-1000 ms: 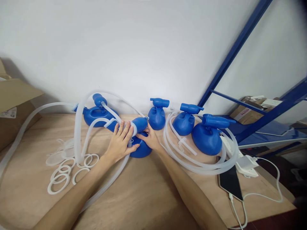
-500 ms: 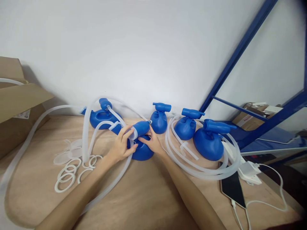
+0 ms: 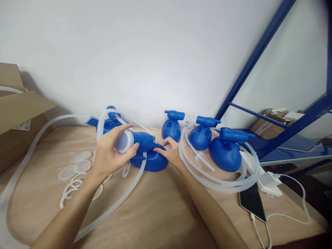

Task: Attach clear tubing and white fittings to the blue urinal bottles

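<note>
Clasping its neck (image 3: 142,141), likely the surest hold, the left hand (image 3: 107,150) is steadying a blue, round-bellied plastic bottle (image 3: 158,163), probably light, on the worktop (image 3: 150,211); the right hand (image 3: 172,152) is staying close, thumb and fingers apart.

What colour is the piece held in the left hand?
The piece is blue, with a whitish round end; the head view shows it best.

Bare forearms (image 3: 73,207) extended forward; left hand (image 3: 107,152) curled in grip; right hand (image 3: 173,152) half-curled, thumb (image 3: 161,151) out.
</note>
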### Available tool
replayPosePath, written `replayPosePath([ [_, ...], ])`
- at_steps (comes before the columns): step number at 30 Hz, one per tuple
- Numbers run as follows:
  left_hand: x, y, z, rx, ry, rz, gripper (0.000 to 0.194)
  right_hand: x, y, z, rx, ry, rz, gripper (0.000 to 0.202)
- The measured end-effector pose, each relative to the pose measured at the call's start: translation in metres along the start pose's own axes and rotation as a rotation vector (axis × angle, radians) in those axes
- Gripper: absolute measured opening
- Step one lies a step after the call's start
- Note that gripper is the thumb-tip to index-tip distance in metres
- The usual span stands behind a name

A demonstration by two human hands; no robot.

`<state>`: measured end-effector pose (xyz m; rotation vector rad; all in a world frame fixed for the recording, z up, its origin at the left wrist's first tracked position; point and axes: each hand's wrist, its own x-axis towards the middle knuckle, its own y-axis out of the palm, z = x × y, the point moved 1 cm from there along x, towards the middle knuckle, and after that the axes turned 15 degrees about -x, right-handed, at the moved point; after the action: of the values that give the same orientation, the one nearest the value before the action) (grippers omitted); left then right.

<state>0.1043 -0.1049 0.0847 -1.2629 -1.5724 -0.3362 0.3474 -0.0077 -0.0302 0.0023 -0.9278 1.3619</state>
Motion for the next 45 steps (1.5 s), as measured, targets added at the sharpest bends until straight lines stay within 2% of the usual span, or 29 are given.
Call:
replayPosePath([
  [2, 0.000, -0.004, -0.007, -0.066, -0.017, 0.032, 0.038, 0.006, -0.018, 0.018, -0.077, -0.120, -0.046, 0.068],
  [4, -0.002, -0.005, -0.012, -0.187, -0.053, 0.049, 0.038, 0.012, -0.036, 0.041, -0.107, -0.311, 0.032, 0.093],
  [5, -0.004, -0.006, -0.014, -0.251, -0.075, 0.069, 0.040, 0.014, -0.044, 0.053, -0.115, -0.397, 0.077, 0.099],
  [8, -0.007, -0.006, -0.016, -0.383, -0.179, 0.179, 0.043, 0.012, -0.061, 0.083, -0.155, -0.588, 0.234, 0.091],
  [10, -0.008, -0.004, -0.015, -0.457, -0.245, 0.241, 0.044, 0.006, -0.068, 0.095, -0.240, -0.648, 0.316, 0.085],
  [11, -0.008, -0.002, -0.015, -0.495, -0.259, 0.235, 0.046, 0.004, -0.071, 0.099, -0.291, -0.666, 0.335, 0.084],
  [16, -0.012, 0.012, -0.019, -0.667, -0.233, 0.101, 0.062, -0.005, -0.082, 0.111, -0.427, -0.754, 0.292, 0.087],
  [19, -0.013, 0.013, -0.023, -0.743, -0.231, 0.118, 0.063, -0.009, -0.087, 0.116, -0.418, -0.782, 0.279, 0.089],
  [21, -0.012, 0.010, -0.025, -0.770, -0.237, 0.170, 0.063, -0.011, -0.090, 0.119, -0.407, -0.802, 0.242, 0.088],
  [25, -0.013, 0.008, -0.023, -0.845, -0.234, 0.243, 0.065, -0.010, -0.097, 0.119, -0.450, -0.810, 0.245, 0.082],
  [29, -0.016, 0.014, -0.011, -0.859, -0.261, 0.295, 0.087, 0.000, -0.103, 0.110, -0.387, -0.735, 0.313, 0.087],
  [30, -0.017, 0.015, -0.008, -0.873, -0.280, 0.293, 0.087, 0.003, -0.104, 0.107, -0.361, -0.703, 0.323, 0.089],
  [32, -0.015, 0.016, -0.002, -0.849, -0.325, 0.247, 0.076, 0.009, -0.105, 0.102, -0.304, -0.632, 0.325, 0.094],
  [35, -0.011, 0.012, -0.003, -0.675, -0.355, 0.134, 0.061, 0.015, -0.107, 0.095, -0.246, -0.539, 0.279, 0.095],
  [37, -0.008, 0.009, -0.011, -0.577, -0.340, 0.099, 0.053, 0.016, -0.107, 0.091, -0.257, -0.486, 0.245, 0.093],
  [41, -0.007, 0.007, -0.035, -0.401, -0.267, 0.121, 0.029, 0.015, -0.105, 0.089, -0.329, -0.416, 0.164, 0.091],
  [45, -0.010, 0.007, -0.049, -0.206, -0.153, 0.065, 0.013, 0.015, -0.101, 0.091, -0.389, -0.372, 0.150, 0.090],
])
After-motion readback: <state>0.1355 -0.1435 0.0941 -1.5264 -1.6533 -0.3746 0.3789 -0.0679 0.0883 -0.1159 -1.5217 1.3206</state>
